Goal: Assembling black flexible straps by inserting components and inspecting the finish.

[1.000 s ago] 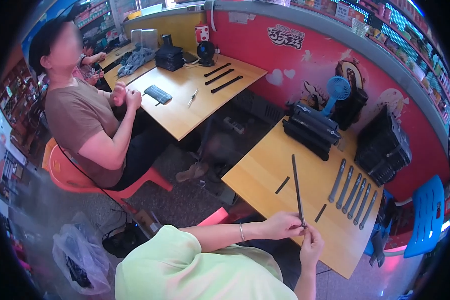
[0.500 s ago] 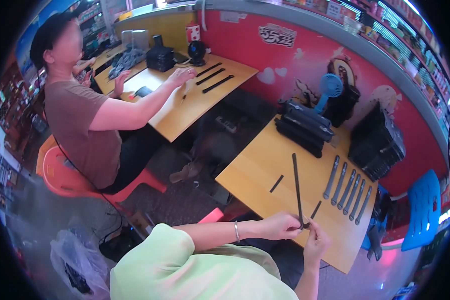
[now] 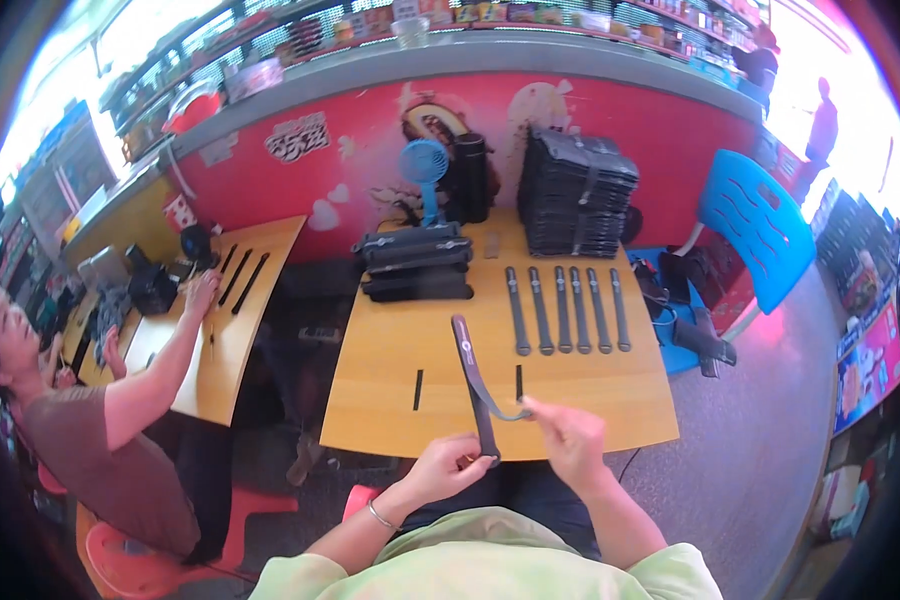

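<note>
My left hand (image 3: 444, 471) is closed at the table's front edge, pinching the lower end of a dark strap (image 3: 467, 348). This strap runs away from me across the table, with a small pale mark near its far end. My right hand (image 3: 570, 440) pinches the tip of a thin band that curves off the strap's upper part. I cannot tell whether the band is a layer of the strap or a second piece. Short black strips (image 3: 418, 390) lie on either side of the strap. Several grey-black straps (image 3: 562, 310) lie side by side farther right.
Black bundles (image 3: 417, 262) and a tall black stack (image 3: 576, 195) stand at the table's back, with a blue fan (image 3: 425, 175) behind the bundles. A blue chair (image 3: 757, 225) is at the right. A co-worker (image 3: 120, 430) reaches over another table (image 3: 260, 330) at the left.
The view has swung to the right. My hands have moved apart; the right one now draws a curved band away from the strap, while the left keeps hold of the strap's near end.
</note>
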A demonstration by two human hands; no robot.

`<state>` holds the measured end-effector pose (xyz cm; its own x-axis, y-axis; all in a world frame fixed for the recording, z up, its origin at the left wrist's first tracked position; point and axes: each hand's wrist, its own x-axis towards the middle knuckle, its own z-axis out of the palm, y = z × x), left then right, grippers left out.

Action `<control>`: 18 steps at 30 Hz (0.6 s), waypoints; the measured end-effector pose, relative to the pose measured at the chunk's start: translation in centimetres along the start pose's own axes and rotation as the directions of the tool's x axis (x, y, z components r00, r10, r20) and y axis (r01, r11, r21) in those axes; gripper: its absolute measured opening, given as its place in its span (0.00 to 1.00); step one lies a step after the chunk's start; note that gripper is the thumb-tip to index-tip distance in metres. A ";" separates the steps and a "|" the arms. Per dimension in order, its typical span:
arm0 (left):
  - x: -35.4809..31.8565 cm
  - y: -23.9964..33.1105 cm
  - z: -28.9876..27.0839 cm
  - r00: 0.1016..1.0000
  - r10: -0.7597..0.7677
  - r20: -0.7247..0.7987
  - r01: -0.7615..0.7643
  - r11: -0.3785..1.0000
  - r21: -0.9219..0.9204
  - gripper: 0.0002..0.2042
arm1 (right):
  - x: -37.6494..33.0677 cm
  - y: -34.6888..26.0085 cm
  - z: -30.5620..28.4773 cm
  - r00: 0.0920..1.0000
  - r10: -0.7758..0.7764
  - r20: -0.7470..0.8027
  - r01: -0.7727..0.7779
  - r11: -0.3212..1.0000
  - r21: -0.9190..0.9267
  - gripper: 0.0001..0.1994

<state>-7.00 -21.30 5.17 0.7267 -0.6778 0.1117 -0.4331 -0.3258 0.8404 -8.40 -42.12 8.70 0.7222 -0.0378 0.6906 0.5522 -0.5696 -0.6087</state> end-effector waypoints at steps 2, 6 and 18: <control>0.0 -0.7 1.1 0.952 -0.167 -0.257 0.053 0.915 -0.399 0.05 | 0.0 -1.5 -0.8 0.993 -0.056 0.103 0.057 0.998 -0.003 0.13; 0.4 -0.1 1.9 0.926 -0.230 -0.301 -0.003 0.790 -0.613 0.15 | -0.6 -2.3 -0.6 0.985 -0.157 0.071 0.155 0.987 0.039 0.13; -0.2 1.1 -0.6 0.813 -0.436 -0.386 -0.081 0.572 -0.816 0.12 | -1.0 -1.7 -0.2 0.982 -0.150 0.115 0.146 0.988 0.048 0.14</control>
<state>-7.30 -21.14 6.42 0.9854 -0.1547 -0.0712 0.1291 0.4064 0.9045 -10.08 -41.29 9.11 0.6740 0.1432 0.7247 0.6710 -0.5290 -0.5196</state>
